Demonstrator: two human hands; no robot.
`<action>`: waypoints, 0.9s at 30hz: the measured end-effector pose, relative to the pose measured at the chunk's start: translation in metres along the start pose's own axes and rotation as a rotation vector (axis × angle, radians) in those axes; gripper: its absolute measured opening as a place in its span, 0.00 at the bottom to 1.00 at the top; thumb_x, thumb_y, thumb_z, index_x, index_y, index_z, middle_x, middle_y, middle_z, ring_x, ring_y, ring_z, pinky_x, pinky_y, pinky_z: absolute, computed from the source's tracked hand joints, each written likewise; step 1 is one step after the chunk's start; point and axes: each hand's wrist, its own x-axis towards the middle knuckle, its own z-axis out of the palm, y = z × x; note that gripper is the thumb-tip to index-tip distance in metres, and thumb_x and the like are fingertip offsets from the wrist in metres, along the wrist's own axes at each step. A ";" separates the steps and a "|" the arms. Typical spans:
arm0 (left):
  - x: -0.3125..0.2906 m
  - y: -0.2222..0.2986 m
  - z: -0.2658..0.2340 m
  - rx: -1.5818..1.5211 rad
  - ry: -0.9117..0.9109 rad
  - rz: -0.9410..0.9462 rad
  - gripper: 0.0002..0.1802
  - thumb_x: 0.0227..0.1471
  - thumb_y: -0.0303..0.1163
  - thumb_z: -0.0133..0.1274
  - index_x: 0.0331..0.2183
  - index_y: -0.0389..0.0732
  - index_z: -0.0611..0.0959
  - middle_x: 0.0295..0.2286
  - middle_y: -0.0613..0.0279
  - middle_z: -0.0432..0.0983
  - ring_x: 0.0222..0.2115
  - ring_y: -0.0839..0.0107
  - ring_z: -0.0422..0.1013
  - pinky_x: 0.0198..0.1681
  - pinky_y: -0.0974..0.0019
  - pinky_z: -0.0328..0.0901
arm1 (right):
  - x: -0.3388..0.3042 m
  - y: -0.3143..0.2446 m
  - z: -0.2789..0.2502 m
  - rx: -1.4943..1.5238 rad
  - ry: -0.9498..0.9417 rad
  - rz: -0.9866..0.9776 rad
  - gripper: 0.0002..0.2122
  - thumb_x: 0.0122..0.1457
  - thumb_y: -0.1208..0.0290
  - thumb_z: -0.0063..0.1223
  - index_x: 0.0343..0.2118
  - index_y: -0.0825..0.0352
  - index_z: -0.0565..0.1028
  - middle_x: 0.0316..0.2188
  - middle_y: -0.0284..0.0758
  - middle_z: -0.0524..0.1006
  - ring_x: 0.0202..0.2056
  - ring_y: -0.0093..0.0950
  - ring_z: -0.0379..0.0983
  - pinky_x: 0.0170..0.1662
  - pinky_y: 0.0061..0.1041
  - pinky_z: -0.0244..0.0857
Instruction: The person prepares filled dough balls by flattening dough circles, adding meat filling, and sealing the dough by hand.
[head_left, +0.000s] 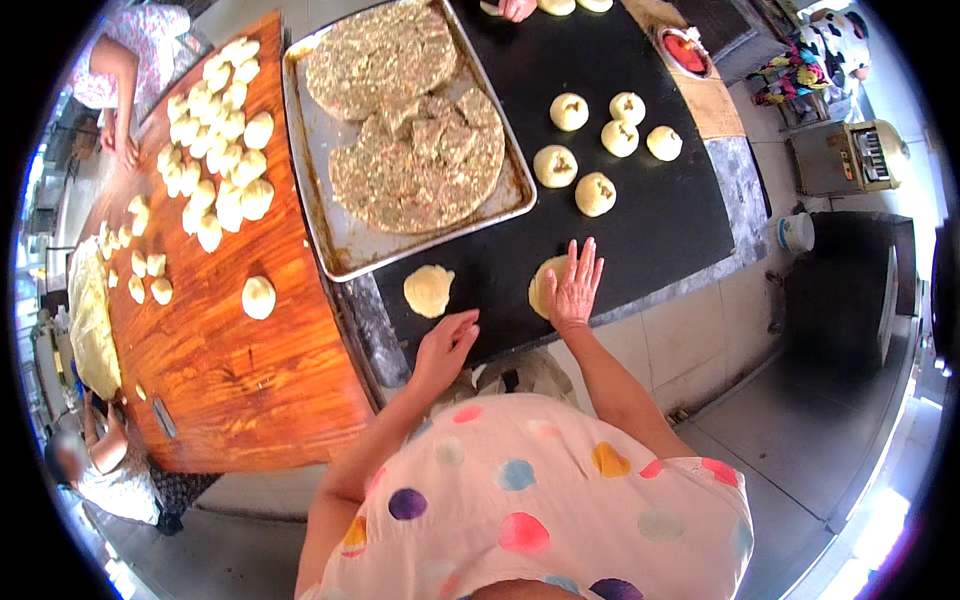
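My right hand (575, 291) lies flat with its fingers stretched out, pressing on a dough disc (540, 287) on the black work surface (660, 235). The palm and fingers cover the disc's right part. Loosely bent and holding nothing that I can see, my left hand (449, 347) hovers by the near edge of that surface. Just beyond it lies another flattened dough disc (428, 291), apart from the fingers. Farther off sit several round filled buns (596, 194) with pinched tops. A metal tray (400, 255) at their left holds two large mounds of speckled minced filling (415, 165).
On the left, a wooden table (260, 390) carries many dough pieces (215, 150), a single dough ball (258, 297) and a long dough mass (92, 320). A scraper (164, 417) lies near its edge. Co-workers stand at the left; another person's hand (517, 8) shows at the far edge.
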 end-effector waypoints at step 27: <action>0.055 -0.012 0.073 -0.631 -0.080 -0.291 0.29 0.60 0.50 0.48 0.55 0.42 0.70 0.52 0.56 0.70 0.54 0.62 0.66 0.58 0.53 0.60 | 0.012 -0.014 -0.068 0.525 -0.382 0.162 0.12 0.46 0.69 0.66 0.27 0.67 0.73 0.23 0.36 0.75 0.25 0.31 0.74 0.30 0.30 0.68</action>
